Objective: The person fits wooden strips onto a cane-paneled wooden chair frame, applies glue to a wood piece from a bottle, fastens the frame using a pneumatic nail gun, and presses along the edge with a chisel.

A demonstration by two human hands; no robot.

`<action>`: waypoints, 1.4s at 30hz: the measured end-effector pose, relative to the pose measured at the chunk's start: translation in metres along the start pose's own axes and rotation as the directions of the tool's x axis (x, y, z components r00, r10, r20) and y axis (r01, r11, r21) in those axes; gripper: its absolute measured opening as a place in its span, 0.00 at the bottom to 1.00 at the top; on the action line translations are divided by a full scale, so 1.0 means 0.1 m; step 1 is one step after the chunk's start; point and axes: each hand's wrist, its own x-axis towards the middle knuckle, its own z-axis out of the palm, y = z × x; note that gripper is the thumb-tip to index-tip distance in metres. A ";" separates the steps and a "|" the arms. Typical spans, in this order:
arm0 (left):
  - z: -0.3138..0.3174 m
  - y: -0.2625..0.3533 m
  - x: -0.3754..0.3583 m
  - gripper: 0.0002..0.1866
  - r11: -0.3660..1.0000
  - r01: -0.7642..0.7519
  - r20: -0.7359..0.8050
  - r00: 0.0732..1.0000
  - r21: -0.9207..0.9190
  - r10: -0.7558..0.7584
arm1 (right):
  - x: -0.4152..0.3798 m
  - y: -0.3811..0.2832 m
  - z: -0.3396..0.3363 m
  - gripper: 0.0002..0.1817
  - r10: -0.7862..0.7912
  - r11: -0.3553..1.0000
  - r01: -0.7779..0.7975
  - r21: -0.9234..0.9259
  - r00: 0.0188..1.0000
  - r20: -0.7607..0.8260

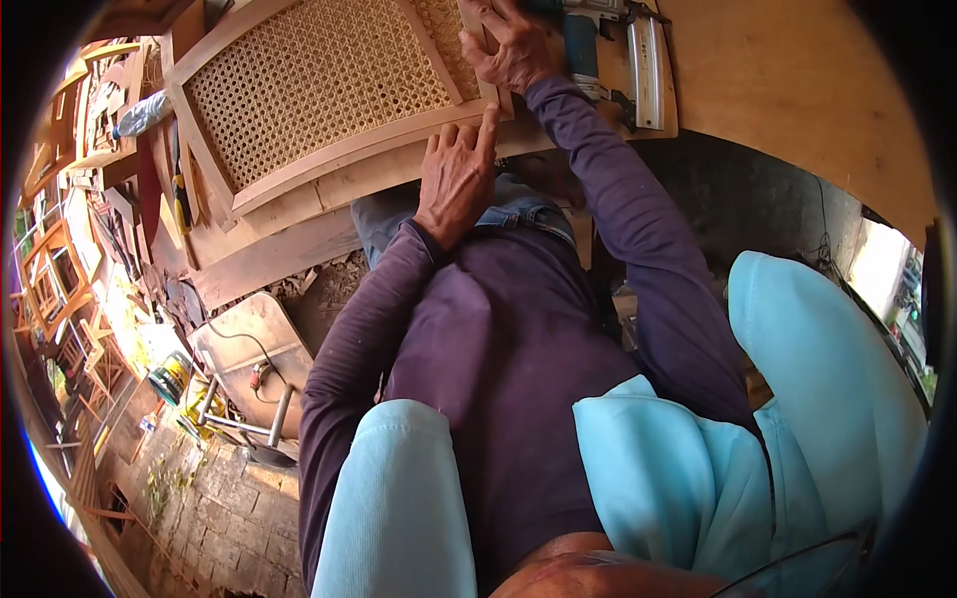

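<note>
A wooden frame (pixel 329 169) holding a panel of woven cane webbing (pixel 319 85) lies on the workbench in front of me. My left hand (pixel 459 179) rests on its near rail by the right corner. The index finger is stretched out to the corner joint, and the other fingers bend over the rail. At the frame's right end, my right hand (pixel 513 50) has thumb and fingers about the end rail; some fingertips are cut off by the view's top edge. Just right of that hand lies a nail gun (pixel 581 45) with a teal body and silver magazine.
A plywood surface (pixel 788 90) extends to the right. Wood offcuts, hand tools and a plastic bottle (pixel 145 115) crowd the left. Below stand a worn chair (pixel 254 344) with a cable over it and a yellow bucket (pixel 194 404). Wooden frames (pixel 55 279) are stacked far left.
</note>
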 end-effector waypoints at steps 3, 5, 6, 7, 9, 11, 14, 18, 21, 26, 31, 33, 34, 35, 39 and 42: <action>0.05 0.02 0.00 0.38 1.000 0.015 -0.017 1.000 -0.004 -0.016 | -0.01 0.06 0.09 0.41 -0.042 0.999 0.042 -0.026 0.999 -0.029; 0.04 0.05 -0.01 0.40 0.997 0.038 0.055 0.998 -0.073 -0.034 | 0.00 0.07 0.12 0.41 -0.053 0.998 0.051 -0.023 0.996 -0.066; 0.04 0.06 -0.01 0.40 0.996 0.052 0.046 0.998 -0.074 -0.049 | 0.01 0.08 0.14 0.41 -0.068 0.998 0.067 -0.019 0.996 -0.057; 0.04 0.08 -0.01 0.41 0.995 0.037 0.050 0.998 -0.098 -0.032 | 0.00 0.08 0.15 0.41 -0.047 0.999 0.048 0.003 0.998 -0.051; 0.05 0.11 0.01 0.41 0.985 -0.013 -0.035 0.999 -0.170 0.008 | 0.01 0.01 0.10 0.40 0.003 1.000 -0.002 0.026 1.000 -0.015; 0.03 0.14 0.01 0.39 0.936 0.076 0.025 0.997 -0.343 -0.072 | 0.01 0.05 0.10 0.40 -0.004 1.000 0.004 0.012 1.000 -0.003; -0.06 0.14 0.05 0.36 0.754 0.229 0.096 0.972 -0.616 -0.216 | -0.01 0.13 0.18 0.41 -0.004 1.000 0.004 -0.014 1.000 -0.001; -0.07 -0.03 0.07 0.33 0.673 0.279 0.090 0.949 -0.685 -0.302 | 0.01 0.11 0.13 0.40 -0.037 0.999 0.037 0.013 0.999 -0.035; -0.03 -0.05 0.08 0.35 0.707 0.236 0.070 0.964 -0.666 -0.255 | -0.01 0.09 0.11 0.39 -0.031 0.999 0.030 -0.024 0.999 -0.036; 0.05 -0.08 0.10 0.37 0.780 0.164 0.025 0.982 -0.605 -0.187 | 0.01 0.10 0.10 0.39 -0.056 0.998 0.058 0.029 0.997 -0.053; 0.02 -0.08 0.12 0.37 0.740 0.235 0.098 0.969 -0.630 -0.225 | 0.01 0.10 0.13 0.40 -0.061 0.992 0.070 0.102 0.994 -0.087; 0.03 -0.08 0.12 0.36 0.746 0.229 0.091 0.971 -0.625 -0.221 | 0.00 0.12 0.14 0.40 -0.048 0.995 0.054 0.082 0.996 -0.074; 0.03 -0.08 0.11 0.35 0.751 0.225 0.083 0.971 -0.620 -0.223 | -0.01 0.13 0.15 0.40 -0.039 0.997 0.042 0.063 0.998 -0.058; 0.02 -0.10 0.11 0.35 0.751 0.226 0.085 0.971 -0.621 -0.222 | -0.02 0.14 0.17 0.40 -0.036 0.997 0.039 0.063 0.998 -0.057; -0.06 -0.14 0.14 0.31 0.784 0.247 0.156 0.969 -0.569 -0.192 | -0.02 0.14 0.17 0.40 -0.050 0.998 0.054 0.038 0.994 -0.098; -0.15 -0.19 0.16 0.30 0.792 0.207 0.146 0.978 -0.575 -0.150 | -0.02 0.11 0.13 0.40 -0.045 0.997 0.050 0.064 0.995 -0.084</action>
